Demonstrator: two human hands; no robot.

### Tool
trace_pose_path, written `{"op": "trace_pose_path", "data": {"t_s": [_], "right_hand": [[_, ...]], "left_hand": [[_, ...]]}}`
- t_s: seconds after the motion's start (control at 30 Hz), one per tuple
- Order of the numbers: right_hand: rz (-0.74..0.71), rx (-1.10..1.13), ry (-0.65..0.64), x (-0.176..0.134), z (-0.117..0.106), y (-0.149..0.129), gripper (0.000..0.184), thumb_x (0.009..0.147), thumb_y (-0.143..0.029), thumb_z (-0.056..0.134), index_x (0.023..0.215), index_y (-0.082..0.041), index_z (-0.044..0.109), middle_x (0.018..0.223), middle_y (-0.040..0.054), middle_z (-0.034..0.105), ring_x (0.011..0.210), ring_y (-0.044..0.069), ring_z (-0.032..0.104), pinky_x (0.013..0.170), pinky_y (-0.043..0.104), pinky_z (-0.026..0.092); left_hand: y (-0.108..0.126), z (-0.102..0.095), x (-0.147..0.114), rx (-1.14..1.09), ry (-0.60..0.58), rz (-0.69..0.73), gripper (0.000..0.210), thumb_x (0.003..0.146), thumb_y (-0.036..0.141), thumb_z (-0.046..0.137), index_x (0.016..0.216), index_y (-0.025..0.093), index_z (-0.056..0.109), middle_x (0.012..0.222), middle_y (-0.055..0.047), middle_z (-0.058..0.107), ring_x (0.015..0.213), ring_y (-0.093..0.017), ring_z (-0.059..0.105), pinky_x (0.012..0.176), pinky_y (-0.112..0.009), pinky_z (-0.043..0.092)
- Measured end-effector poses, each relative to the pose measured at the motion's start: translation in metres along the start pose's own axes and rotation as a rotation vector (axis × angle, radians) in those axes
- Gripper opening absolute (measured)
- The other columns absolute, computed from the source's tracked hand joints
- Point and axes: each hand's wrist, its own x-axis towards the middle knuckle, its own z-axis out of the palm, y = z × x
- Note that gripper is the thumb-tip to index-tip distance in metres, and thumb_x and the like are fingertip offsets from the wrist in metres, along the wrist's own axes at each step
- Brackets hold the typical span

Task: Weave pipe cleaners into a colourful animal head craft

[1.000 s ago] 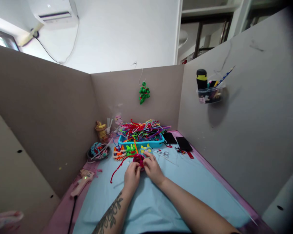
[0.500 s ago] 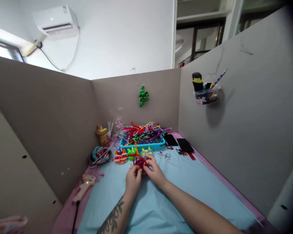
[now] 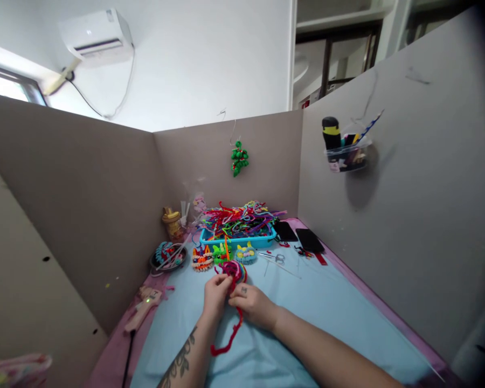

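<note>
A round piece of coiled pipe cleaners (image 3: 237, 269), magenta with rainbow bands at its right side, lies in front of me on the blue cloth. My left hand (image 3: 216, 293) pinches its near edge, thumb and fingers closed together. Just to the right, my right hand (image 3: 254, 304) is closed on a red pipe cleaner (image 3: 235, 333), whose bent end trails toward me over the cloth. Beyond the coiled piece stand small animal-like pipe-cleaner figures: an orange one (image 3: 202, 260), a green one (image 3: 220, 254) and a blue and yellow one (image 3: 246, 253). My fingertips hide where the strand joins the piece.
A blue tray (image 3: 236, 242) heaped with pipe cleaners stands at the back. Scissors (image 3: 275, 257) and two black phones (image 3: 309, 241) lie to the right. At left are a dark bowl (image 3: 167, 265) and a pink glue gun (image 3: 142, 312) with a cord. Grey partitions (image 3: 226, 188) surround the table.
My right hand has moved down and toward me, and a red strand now hangs below it. The coiled piece is more exposed, with its rainbow side showing. The view has shifted slightly.
</note>
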Motion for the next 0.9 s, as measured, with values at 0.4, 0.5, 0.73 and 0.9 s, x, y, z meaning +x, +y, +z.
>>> {"op": "trace_pose_path", "data": {"t_s": [0.4, 0.5, 0.73, 0.9], "right_hand": [[0.406, 0.015, 0.216, 0.002, -0.01, 0.003, 0.026, 0.079, -0.01, 0.047, 0.1, -0.02, 0.059, 0.108, 0.0101, 0.054, 0.106, 0.022, 0.049, 0.095, 0.041, 0.042], [0.518, -0.08, 0.256, 0.002, -0.009, 0.012, 0.024, 0.077, -0.016, 0.055, 0.098, -0.022, 0.063, 0.123, 0.0106, 0.045, 0.118, 0.027, 0.038, 0.101, 0.048, 0.034], [0.544, -0.029, 0.203, 0.0, -0.002, 0.023, 0.017, 0.074, -0.013, 0.057, 0.084, -0.023, 0.066, 0.127, 0.0067, 0.043, 0.121, 0.026, 0.033, 0.104, 0.046, 0.03], [0.6, 0.063, 0.256, 0.0, -0.001, 0.031, 0.016, 0.074, -0.009, 0.052, 0.074, -0.021, 0.064, 0.121, 0.0071, 0.045, 0.117, 0.026, 0.037, 0.101, 0.048, 0.031]], "left_hand": [[0.0, 0.003, 0.0, 0.082, -0.073, 0.202, 0.018, 0.069, 0.027, 0.062, 0.082, 0.016, 0.056, 0.077, -0.002, 0.062, 0.072, -0.014, 0.059, 0.068, -0.025, 0.046], [-0.005, 0.005, -0.001, 0.184, -0.1, 0.276, 0.018, 0.074, 0.026, 0.057, 0.089, 0.017, 0.052, 0.084, -0.003, 0.06, 0.074, -0.014, 0.059, 0.069, -0.026, 0.047], [-0.01, 0.006, -0.006, 0.324, -0.16, 0.457, 0.021, 0.075, 0.017, 0.053, 0.095, 0.018, 0.048, 0.088, -0.004, 0.056, 0.081, -0.015, 0.058, 0.075, -0.03, 0.047], [-0.001, 0.002, -0.007, 0.382, -0.108, 0.388, 0.024, 0.073, 0.019, 0.055, 0.096, 0.019, 0.05, 0.078, -0.001, 0.06, 0.072, -0.014, 0.06, 0.067, -0.026, 0.047]]}}
